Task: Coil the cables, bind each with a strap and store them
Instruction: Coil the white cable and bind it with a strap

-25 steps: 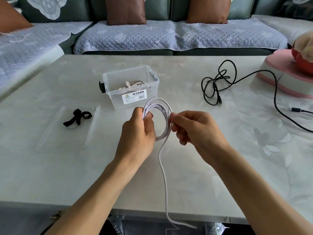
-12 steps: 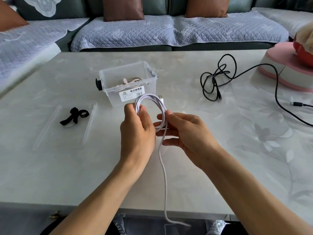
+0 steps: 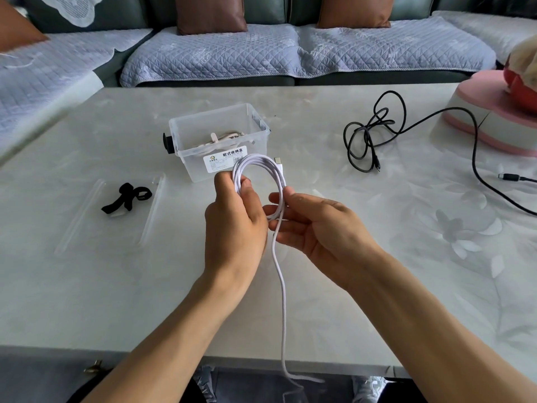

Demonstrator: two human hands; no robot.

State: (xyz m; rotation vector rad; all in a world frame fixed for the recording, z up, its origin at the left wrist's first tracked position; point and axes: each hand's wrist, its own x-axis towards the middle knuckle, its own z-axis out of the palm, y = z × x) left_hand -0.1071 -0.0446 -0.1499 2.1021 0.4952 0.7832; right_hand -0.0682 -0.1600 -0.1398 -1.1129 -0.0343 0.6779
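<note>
My left hand (image 3: 235, 225): fingers curled, thumb pinching at 12 o'clock. My right hand (image 3: 319, 231): at 3 o'clock of left, palm up, fingers loosely extended toward 9 o'clock.

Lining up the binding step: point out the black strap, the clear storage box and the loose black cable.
black strap (image 3: 125, 196): head view, on its middle band.
clear storage box (image 3: 186, 141): head view, on its left wall.
loose black cable (image 3: 361, 141): head view, on its tangled loops.

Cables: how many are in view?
3: white cable coiled in both hands; black cable loose on the table, right; a pale one inside the clear box, possibly hiding more.
</note>
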